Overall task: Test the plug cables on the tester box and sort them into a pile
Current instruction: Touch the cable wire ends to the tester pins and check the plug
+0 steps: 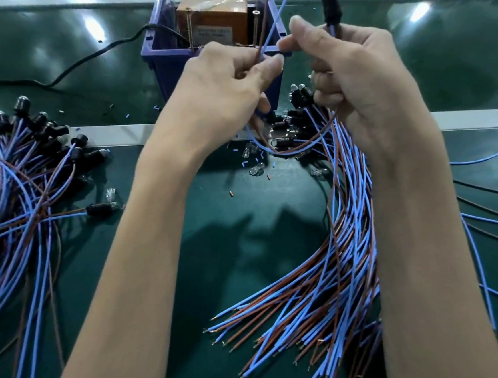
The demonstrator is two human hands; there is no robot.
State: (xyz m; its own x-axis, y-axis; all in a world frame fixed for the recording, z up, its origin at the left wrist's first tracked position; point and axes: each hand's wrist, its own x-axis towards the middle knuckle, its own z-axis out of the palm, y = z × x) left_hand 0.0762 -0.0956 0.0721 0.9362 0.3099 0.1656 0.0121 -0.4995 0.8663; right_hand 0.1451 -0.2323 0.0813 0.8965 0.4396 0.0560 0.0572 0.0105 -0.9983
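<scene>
At the far edge of the worktop: an orange tester box (213,21) sits in a blue crate (166,64) on the green worktop (246,248); an upright screw (256,24) stands beside the box, perhaps a contact.
Left hand: the left hand (227,80) is just in front of the crate. Its fingers pinch the brown and blue leads (262,38) of one cable, which run up past the box and out of view.
Right hand: the right hand (361,81) has its fingers curled round a bundle (344,241) of untested cables. It also holds that cable's black lamp holder (331,3) upright, bulb on top.
Sorted pile: a pile (18,183) of cables lies at the left, well apart from the bundle.
Step in hand: probably bringing the two lead tips onto the box's contacts.
Doing it well: keep the leads spread so the tips never meet, set one on each contact, and keep the bulb in sight to read it.
Risk: strands of the bundle could snag the pinched leads.
</scene>
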